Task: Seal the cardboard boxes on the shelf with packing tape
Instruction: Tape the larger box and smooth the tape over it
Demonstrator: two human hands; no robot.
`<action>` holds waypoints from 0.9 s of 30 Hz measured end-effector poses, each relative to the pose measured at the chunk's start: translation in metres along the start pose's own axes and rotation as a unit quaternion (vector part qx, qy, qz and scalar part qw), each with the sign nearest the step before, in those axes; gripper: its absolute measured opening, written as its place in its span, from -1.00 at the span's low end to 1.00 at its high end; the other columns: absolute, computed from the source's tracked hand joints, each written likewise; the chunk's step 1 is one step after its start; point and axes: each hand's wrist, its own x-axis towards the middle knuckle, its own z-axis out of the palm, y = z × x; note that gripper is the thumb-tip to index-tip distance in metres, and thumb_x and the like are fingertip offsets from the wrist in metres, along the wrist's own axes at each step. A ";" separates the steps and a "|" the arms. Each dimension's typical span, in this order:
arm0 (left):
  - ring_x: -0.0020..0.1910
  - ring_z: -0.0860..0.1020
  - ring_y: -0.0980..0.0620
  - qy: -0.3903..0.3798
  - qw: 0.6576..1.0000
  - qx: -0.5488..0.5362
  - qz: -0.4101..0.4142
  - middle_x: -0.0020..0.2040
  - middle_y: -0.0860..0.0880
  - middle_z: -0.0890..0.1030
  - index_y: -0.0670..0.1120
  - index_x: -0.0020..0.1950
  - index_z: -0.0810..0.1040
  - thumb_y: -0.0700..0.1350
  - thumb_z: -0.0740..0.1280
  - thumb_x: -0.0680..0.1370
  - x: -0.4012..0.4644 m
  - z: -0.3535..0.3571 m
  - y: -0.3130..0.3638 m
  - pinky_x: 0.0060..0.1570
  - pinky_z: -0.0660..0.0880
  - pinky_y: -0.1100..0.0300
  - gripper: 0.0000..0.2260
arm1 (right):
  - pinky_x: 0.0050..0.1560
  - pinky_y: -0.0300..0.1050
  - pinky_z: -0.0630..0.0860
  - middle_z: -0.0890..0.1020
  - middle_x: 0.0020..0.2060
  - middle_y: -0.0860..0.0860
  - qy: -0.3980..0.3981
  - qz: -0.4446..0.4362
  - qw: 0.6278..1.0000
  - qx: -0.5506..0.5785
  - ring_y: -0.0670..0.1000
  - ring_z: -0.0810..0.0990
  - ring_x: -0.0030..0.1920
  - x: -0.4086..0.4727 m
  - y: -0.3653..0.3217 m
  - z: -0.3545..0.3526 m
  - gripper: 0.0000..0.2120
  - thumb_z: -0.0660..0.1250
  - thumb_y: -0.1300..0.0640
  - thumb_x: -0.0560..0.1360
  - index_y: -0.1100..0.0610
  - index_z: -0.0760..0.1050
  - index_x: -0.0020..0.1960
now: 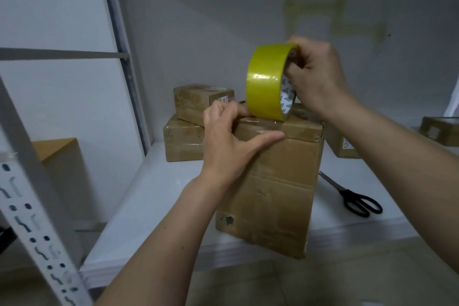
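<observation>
The box (273,181) stands on end at the front edge of the shelf (149,194), its top seam up where you can run tape along it. Your right hand (315,77) grips the tape roll (268,82), fingers curled through its core, standing it on edge on the box top. Your left hand (231,136) sits just beside the roll, fingers bent onto the top, seemingly pinning the tape end, thumb stretched across the box's front face. Below your right wrist, scissors (352,196) wait. More boxes (188,122) sit behind your left hand.
</observation>
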 end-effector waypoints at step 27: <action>0.21 0.35 0.24 -0.150 0.982 -0.047 -0.109 -0.04 0.40 0.51 0.10 0.09 0.57 0.27 0.21 0.37 0.015 0.004 0.012 0.19 0.31 0.30 -0.59 | -0.20 0.00 0.40 0.56 -0.29 0.13 -0.093 0.211 0.958 -0.173 0.22 0.56 -0.15 -0.006 0.028 -0.037 -0.66 0.25 -0.05 0.57 0.16 0.47 -0.25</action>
